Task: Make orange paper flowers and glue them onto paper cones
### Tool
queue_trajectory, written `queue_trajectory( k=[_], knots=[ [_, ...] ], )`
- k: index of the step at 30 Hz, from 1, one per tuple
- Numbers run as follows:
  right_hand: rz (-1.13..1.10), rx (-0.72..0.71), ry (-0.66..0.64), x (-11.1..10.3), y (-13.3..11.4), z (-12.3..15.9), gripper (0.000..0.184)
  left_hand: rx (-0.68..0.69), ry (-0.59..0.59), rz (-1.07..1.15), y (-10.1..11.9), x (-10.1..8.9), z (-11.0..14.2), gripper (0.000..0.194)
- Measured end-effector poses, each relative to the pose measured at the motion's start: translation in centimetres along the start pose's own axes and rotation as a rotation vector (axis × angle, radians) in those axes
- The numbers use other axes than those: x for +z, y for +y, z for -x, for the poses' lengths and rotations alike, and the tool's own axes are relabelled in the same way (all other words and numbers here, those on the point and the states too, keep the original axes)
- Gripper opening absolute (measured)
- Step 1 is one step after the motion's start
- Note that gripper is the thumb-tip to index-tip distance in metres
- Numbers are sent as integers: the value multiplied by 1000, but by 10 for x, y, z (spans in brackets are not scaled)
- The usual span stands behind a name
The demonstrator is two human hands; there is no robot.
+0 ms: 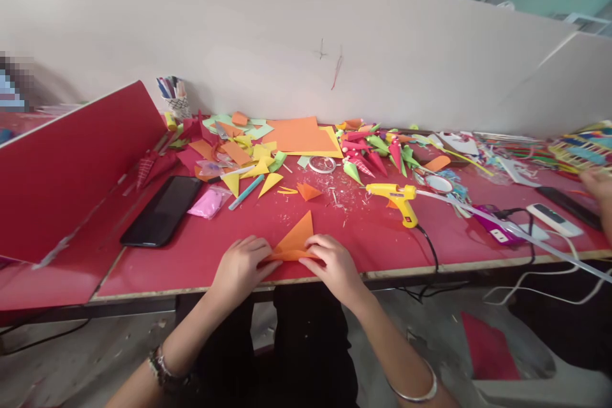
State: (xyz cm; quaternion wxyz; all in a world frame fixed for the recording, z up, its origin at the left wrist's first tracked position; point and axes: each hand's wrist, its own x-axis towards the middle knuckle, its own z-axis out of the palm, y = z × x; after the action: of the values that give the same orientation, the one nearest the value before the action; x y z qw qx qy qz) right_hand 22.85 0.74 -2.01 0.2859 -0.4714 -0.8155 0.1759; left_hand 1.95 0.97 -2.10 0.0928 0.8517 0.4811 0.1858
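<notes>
Orange paper, folded to a point [297,237], sits at the near edge of the red tabletop [191,271], tip pointing away from the person! Left hand [243,261] pinches its left end, right hand [336,262] pinches the right, thumbs along the near fold. Just beyond, a small orange folded paper piece [308,192]; off right, a yellow glue gun [399,197]; out left, a black flat phone [162,211] beside a pink plastic packet [206,203].

Matt paper [297,237], glossy phone [162,211]
</notes>
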Motion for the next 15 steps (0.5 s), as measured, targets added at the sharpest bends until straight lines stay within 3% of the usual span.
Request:
queue_trajectory(
  k=[7, 15],
  knots=[
    [29, 75, 69, 7, 1, -4, 12, -129, 41, -131, 2, -2, -1, 29],
    [174, 95, 77, 10, -1, -6, 10, -232, 42, -101, 4, -7, 0, 28]
  ],
)
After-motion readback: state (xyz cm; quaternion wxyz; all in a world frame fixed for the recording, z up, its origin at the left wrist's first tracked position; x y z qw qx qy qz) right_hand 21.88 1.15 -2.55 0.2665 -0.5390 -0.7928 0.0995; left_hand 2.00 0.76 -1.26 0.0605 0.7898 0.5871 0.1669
